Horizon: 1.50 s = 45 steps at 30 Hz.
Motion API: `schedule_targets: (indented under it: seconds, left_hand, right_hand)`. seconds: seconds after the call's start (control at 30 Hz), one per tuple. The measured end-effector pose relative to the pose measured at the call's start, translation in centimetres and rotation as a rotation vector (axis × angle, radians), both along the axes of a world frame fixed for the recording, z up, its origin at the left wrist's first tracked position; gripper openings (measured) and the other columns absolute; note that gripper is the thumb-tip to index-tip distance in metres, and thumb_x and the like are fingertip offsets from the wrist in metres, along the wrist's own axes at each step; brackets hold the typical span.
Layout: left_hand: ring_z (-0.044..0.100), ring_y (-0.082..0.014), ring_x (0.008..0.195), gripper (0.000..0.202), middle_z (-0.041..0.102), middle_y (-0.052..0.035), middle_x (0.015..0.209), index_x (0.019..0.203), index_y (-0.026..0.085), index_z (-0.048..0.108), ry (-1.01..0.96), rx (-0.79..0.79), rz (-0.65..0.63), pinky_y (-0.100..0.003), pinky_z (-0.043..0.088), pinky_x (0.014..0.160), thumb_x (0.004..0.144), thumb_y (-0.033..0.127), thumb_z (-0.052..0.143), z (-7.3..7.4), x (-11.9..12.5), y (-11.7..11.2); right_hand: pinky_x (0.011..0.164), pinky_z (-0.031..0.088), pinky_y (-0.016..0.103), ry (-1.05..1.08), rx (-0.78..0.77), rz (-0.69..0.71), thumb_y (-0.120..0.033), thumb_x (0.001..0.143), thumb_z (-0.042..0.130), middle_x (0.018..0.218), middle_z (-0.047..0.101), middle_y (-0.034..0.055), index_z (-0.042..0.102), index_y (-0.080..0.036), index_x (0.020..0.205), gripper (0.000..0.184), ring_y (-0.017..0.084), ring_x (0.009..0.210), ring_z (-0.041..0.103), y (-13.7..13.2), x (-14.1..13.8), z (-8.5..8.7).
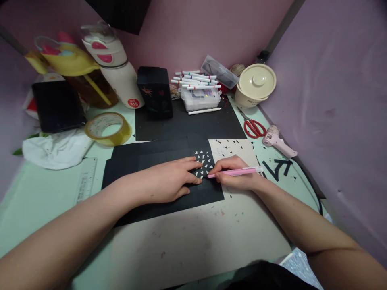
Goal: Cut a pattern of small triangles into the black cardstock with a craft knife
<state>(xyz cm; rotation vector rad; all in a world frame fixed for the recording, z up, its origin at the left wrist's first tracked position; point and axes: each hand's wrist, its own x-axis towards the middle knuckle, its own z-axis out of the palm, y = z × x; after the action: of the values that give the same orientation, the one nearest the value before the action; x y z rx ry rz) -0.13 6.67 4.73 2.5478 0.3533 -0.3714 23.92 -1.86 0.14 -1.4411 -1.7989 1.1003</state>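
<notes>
A sheet of black paper [157, 153] lies on a pale board [181, 241], with a cluster of small triangular holes [204, 163] near its right end that show white. My left hand [169, 179] lies flat on this paper, fingers spread, fingertips beside the holes. In my right hand [234, 171] is a slim pink craft knife [238, 172], pinched near its front end. Its tip meets the paper at the right side of the holes; the blade itself is too small to make out. Tiny black paper triangles [231, 147] are scattered on the board past the right edge.
Behind stand a black box [155, 92], a white bottle [121, 68], markers [196, 79] on a clear case and a lidded cream bowl [255, 86]. Red-handled scissors [254, 128] and a pink glue gun [279, 143] lie right; a tape roll [109, 128] and ruler [86, 179] left.
</notes>
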Motion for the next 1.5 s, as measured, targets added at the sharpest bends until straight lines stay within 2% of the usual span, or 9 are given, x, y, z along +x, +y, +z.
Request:
schedule_targets:
  seconds: [0.17, 0.53, 0.7, 0.97, 1.13, 1.5]
  left_hand:
    - [0.028, -0.0301, 0.149, 0.045, 0.036, -0.0080, 0.159, 0.133, 0.028, 0.062, -0.025, -0.013, 0.012, -0.045, 0.032, 0.119, 0.089, 0.019, 0.062, -0.1, 0.0, 0.0]
    - [0.026, -0.0295, 0.150, 0.046, 0.034, -0.0086, 0.160, 0.134, 0.029, 0.061, -0.003, -0.008, 0.005, -0.046, 0.032, 0.119, 0.090, 0.020, 0.062, -0.3, 0.0, 0.0]
    - [0.026, -0.0291, 0.149, 0.046, 0.034, -0.0079, 0.160, 0.135, 0.029, 0.060, -0.006, 0.001, 0.008, -0.045, 0.032, 0.119, 0.090, 0.020, 0.062, -0.4, -0.1, 0.1]
    - [0.027, -0.0297, 0.149, 0.045, 0.036, -0.0068, 0.159, 0.133, 0.029, 0.062, -0.036, -0.021, 0.017, -0.044, 0.031, 0.120, 0.089, 0.019, 0.063, -0.3, -0.1, 0.1]
    - [0.027, -0.0297, 0.149, 0.045, 0.036, -0.0076, 0.159, 0.132, 0.028, 0.062, -0.017, -0.024, 0.021, -0.045, 0.031, 0.120, 0.089, 0.017, 0.062, -0.1, 0.1, 0.0]
    - [0.029, -0.0314, 0.148, 0.043, 0.038, -0.0078, 0.158, 0.131, 0.027, 0.064, -0.066, -0.029, 0.024, -0.046, 0.033, 0.119, 0.088, 0.017, 0.062, -0.3, -0.1, 0.0]
  right_hand:
    - [0.051, 0.045, 0.019, 0.046, 0.031, -0.008, -0.016, 0.073, 0.056, 0.072, 0.075, 0.0020, 0.078, -0.016, 0.080, 0.022, 0.009, 0.057, 0.062, -0.1, 0.2, -0.1]
    - [0.061, 0.053, 0.022, 0.070, 0.203, 0.120, -0.013, 0.078, 0.062, 0.077, 0.076, 0.0032, 0.077, -0.016, 0.086, 0.017, 0.012, 0.065, 0.068, -0.2, 0.3, -0.6]
    - [0.061, 0.053, 0.024, 0.061, 0.232, 0.140, -0.013, 0.078, 0.062, 0.078, 0.076, 0.0044, 0.076, -0.015, 0.088, 0.017, 0.013, 0.066, 0.069, -0.1, 0.4, -0.6]
    - [0.066, 0.051, 0.029, 0.009, 0.388, 0.187, -0.007, 0.076, 0.061, 0.075, 0.072, 0.0016, 0.072, -0.019, 0.085, 0.018, 0.012, 0.066, 0.063, -0.2, 0.2, -1.3]
    - [0.067, 0.050, 0.029, -0.008, 0.389, 0.227, -0.006, 0.077, 0.061, 0.077, 0.070, 0.0012, 0.071, -0.020, 0.090, 0.022, 0.013, 0.068, 0.061, -0.2, 0.5, -1.7]
    - [0.065, 0.050, 0.028, 0.011, 0.388, 0.192, -0.005, 0.073, 0.062, 0.075, 0.073, 0.0027, 0.073, -0.018, 0.087, 0.022, 0.013, 0.065, 0.063, -0.1, 0.4, -1.3]
